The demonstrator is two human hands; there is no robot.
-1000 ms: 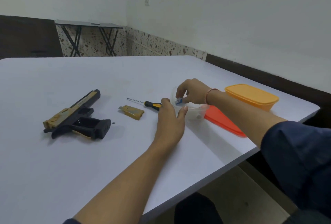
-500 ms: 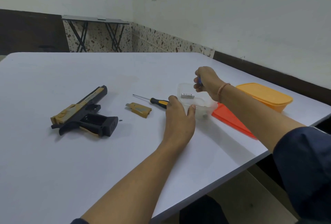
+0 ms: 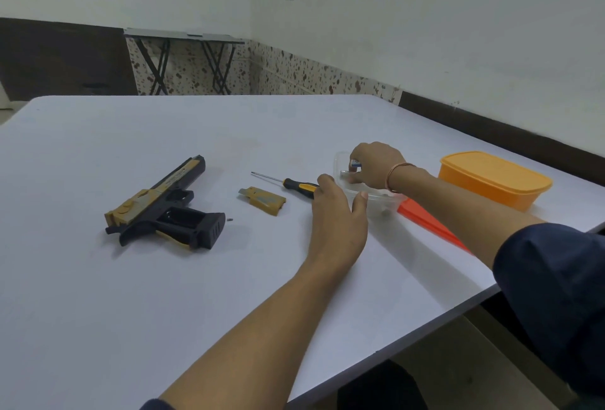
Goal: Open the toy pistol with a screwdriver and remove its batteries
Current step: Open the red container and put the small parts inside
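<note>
Dark marks run along the golden slide of the toy pistol [image 3: 160, 203], but they are too small to read. The print on the blue battery [image 3: 355, 165] is also not legible.

Your right hand [image 3: 376, 164] pinches this battery with the fingertips, just over the far side of the clear tub [image 3: 376, 195]. A second battery [image 3: 343, 174], silver in colour, lies inside the tub under your fingers. Your left hand [image 3: 340, 213] rests flat on the counter [image 3: 98, 295] with straight fingers, and the thumb and forefinger are spread against the near wall of the tub.

The pistol lies on its side, well apart to the left, with its grip compartment uncovered. A small screw [image 3: 230, 220] sits just beside the grip. The golden battery cover [image 3: 262, 200] lies between the pistol and the screwdriver [image 3: 288, 183], whose handle end is touching your left forefinger.

On the right, the red lid [image 3: 432, 223] lies touching the tub and reaches to the counter edge. The orange box [image 3: 494, 180] stands behind your right forearm, near the same edge. So the right side is crowded, while bare counter surface shows in front of the pistol and behind it.

A folding table [image 3: 183, 36] stands at the back wall.
</note>
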